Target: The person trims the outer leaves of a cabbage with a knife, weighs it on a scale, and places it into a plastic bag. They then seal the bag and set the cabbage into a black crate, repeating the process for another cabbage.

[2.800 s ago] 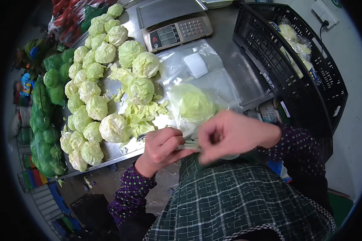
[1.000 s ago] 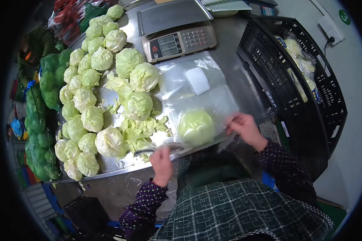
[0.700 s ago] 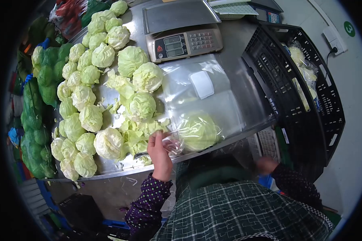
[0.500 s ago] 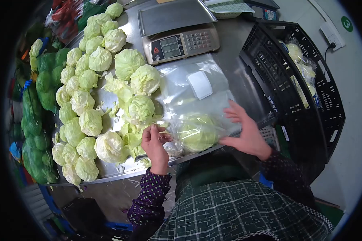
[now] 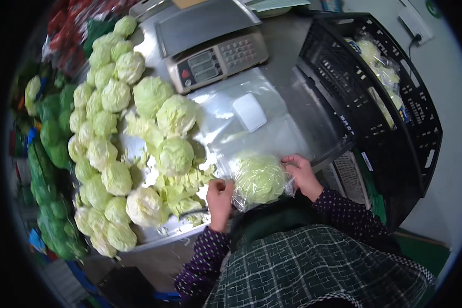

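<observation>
- The bagged cabbage (image 5: 260,178) sits at the near edge of the table (image 5: 292,61), lower centre of the frame, between both hands
- Left hand (image 5: 220,191): against the bag's left side, grip closed fist-like on the film
- Right hand (image 5: 302,172): against the bag's right side, fingers curled narrow onto the film, wrist bent inward
- The head is round, with no long axis; both hands are equally near
- Loose cabbages (image 5: 174,155) lie just to the left

light: bright, even, from above | glare: white sheen on the flat clear plastic sheets (image 5: 226,110) and bare steel tabletop (image 5: 287,66), sparkles on the clear plastic bag of pale green cabbage (image 5: 259,179) I hold | lens: fisheye, edges bent, black vignette | focus: centre sharp, left rim soft, my dark checked apron (image 5: 313,267) dimmer
</observation>
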Demonstrator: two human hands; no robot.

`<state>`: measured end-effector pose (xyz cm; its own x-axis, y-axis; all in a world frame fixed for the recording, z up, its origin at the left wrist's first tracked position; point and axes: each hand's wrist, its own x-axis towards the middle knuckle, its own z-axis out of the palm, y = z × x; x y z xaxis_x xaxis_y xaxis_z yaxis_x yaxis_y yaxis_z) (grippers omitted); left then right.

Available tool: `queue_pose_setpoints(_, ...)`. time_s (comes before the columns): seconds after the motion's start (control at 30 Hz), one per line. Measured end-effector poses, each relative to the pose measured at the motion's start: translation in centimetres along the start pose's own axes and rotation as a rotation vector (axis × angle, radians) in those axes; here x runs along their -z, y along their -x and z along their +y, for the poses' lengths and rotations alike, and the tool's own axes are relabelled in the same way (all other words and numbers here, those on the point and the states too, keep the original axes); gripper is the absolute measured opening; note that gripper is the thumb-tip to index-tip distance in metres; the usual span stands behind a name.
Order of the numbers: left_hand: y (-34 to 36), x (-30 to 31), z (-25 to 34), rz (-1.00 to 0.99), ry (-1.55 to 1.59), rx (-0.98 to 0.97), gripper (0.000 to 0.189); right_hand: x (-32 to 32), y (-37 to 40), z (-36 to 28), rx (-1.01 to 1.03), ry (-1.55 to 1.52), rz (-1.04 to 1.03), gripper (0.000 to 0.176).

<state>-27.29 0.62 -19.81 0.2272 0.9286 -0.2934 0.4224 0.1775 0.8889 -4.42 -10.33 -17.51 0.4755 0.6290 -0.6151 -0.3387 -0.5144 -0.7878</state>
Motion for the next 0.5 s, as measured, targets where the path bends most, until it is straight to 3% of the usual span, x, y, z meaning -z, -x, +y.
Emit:
queue_pose_setpoints(0.03,1.0,0.6,4.0,-0.075,-0.045,0.094,0.032,0.1,0.7,0.1,0.095,0.088,-0.02,0.031)
queue_pose_setpoints(0.07,1.3,0.6,2.1,-0.138,-0.072,-0.205,0.045,0.0,0.3,1.3,0.315,0.148,-0.022,0.031)
queue_pose_setpoints(0.1,1.8,1.1,3.2,-0.262,-0.426,-0.541,0.053,-0.1,-1.0,3.0,0.539,0.228,0.026,0.032)
queue_pose_setpoints(0.13,1.4,-0.2,-2.4,-0.334,-0.114,-0.416,0.049,-0.5,-1.8,4.5,0.606,0.288,-0.009,0.036)
queue_pose_setpoints(0.17,2.1,-0.4,-0.3,-0.399,0.045,-0.257,0.064,-1.4,-3.7,6.7,0.547,0.061,-0.25,0.036)
queue_pose_setpoints(0.2,0.9,0.0,-3.4,-0.373,0.655,0.263,0.064,-2.4,-2.4,4.2,0.258,-0.101,-0.262,0.037)
queue_pose_setpoints(0.23,-0.3,1.4,-5.0,-0.478,0.637,0.228,0.064,-1.9,-2.6,3.7,0.299,-0.065,-0.277,0.042)
queue_pose_setpoints(0.3,-1.7,6.5,-4.0,-0.665,-0.663,-0.281,0.043,0.2,1.2,-4.7,0.086,0.225,-0.332,0.056)
queue_pose_setpoints(0.33,0.8,5.1,3.5,-0.471,-0.196,0.026,0.03,1.5,1.9,-6.3,0.183,0.257,-0.385,0.061)
queue_pose_setpoints(0.37,-0.5,5.7,4.7,-0.596,-0.364,0.187,0.023,3.0,2.6,-7.6,0.278,0.296,-0.449,0.066)
queue_pose_setpoints(0.4,-1.0,4.9,5.5,-0.608,-0.372,0.164,0.023,4.5,4.3,-8.5,0.608,0.476,-0.232,0.068)
queue_pose_setpoints(0.43,-0.7,3.0,8.8,-0.637,-0.168,0.169,0.024,5.5,5.8,-9.5,0.924,0.654,0.001,0.072)
queue_pose_setpoints(0.5,0.2,-1.8,14.7,-0.687,0.255,0.2,0.025,8.3,7.2,-13.0,1.049,0.328,0.142,0.076)
